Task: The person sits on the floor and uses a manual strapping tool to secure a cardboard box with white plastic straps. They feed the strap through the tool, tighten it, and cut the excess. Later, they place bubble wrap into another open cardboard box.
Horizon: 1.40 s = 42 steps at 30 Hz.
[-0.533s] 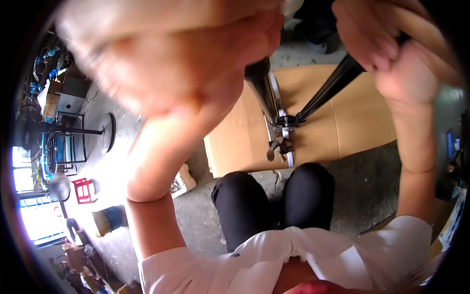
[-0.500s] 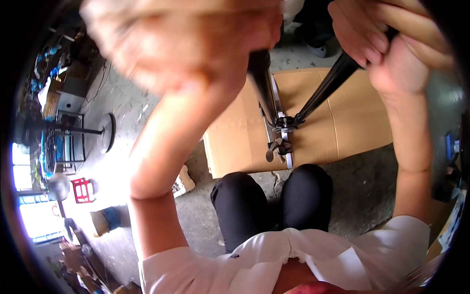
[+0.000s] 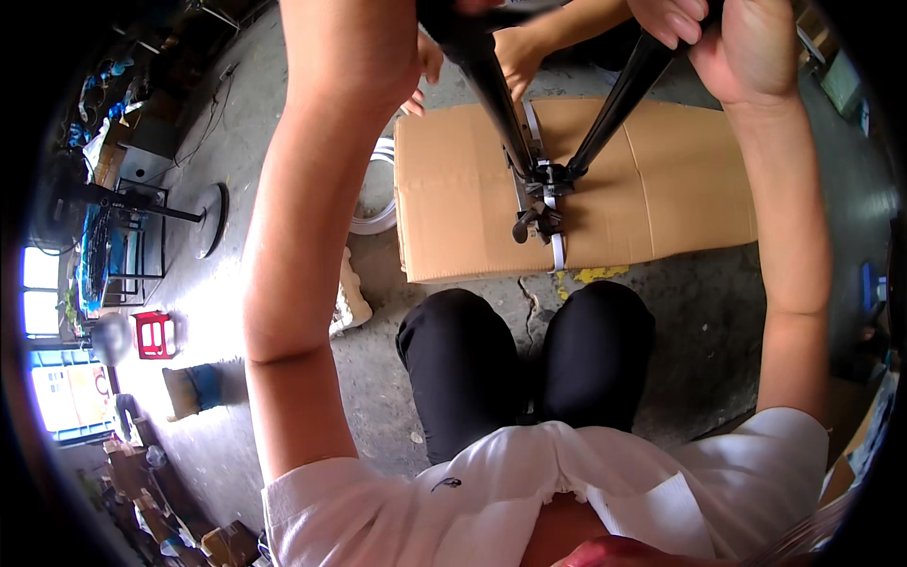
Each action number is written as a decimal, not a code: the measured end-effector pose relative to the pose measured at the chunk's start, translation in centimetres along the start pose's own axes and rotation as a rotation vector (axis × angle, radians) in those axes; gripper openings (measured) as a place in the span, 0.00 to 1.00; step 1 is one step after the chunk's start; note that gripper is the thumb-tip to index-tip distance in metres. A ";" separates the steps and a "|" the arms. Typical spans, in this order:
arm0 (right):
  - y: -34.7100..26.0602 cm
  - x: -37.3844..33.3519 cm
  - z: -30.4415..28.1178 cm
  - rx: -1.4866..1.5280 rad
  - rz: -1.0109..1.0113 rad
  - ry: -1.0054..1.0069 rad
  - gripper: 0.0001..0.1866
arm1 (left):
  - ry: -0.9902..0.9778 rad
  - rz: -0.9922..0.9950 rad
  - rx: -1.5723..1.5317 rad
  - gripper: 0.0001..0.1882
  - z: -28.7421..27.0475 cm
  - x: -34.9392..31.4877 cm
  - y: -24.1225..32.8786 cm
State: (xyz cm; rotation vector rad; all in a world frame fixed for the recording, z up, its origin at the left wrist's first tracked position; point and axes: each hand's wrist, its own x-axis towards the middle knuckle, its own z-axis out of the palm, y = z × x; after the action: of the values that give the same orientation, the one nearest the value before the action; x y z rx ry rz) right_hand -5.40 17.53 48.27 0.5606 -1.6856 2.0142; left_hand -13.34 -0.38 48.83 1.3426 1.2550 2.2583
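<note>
A black two-handled strapping tool stands on a long brown cardboard box, over a white strap that runs across the box. My right hand is closed round the end of its right handle. At the upper edge, my left hand is at the top of the left handle; the frame cuts off most of its fingers, but a bit of them shows past the grip. Both arms are raised and the handles spread in a V.
Across the box, a co-worker's hand reaches to its far edge near the strap; more fingers show beside my left forearm. A coil of white strap lies left of the box. A fan stand and a red crate are farther left.
My hands have shifted toward the upper edge, and the left one is no longer a large blur across the view. The co-worker's hands have come into sight at the box's far side.
</note>
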 end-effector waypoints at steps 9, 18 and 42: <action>-0.6 -18.8 -30.3 0.263 0.049 0.811 0.15 | 0.923 -0.162 -0.265 0.09 -29.6 -16.7 -5.1; 8.6 -32.5 -34.2 -2.044 0.194 1.246 0.23 | 1.136 -0.134 -0.183 0.10 -31.0 -25.3 -12.3; 7.5 -37.2 -11.7 -1.557 0.826 0.202 0.17 | 0.745 0.174 -0.638 0.16 -12.0 -27.9 -1.2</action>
State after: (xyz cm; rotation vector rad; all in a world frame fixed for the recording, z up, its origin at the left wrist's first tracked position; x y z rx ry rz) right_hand 20.37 24.85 18.92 -0.9338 -2.8159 0.4356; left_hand -7.81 -22.23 28.40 0.3951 0.4436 3.0370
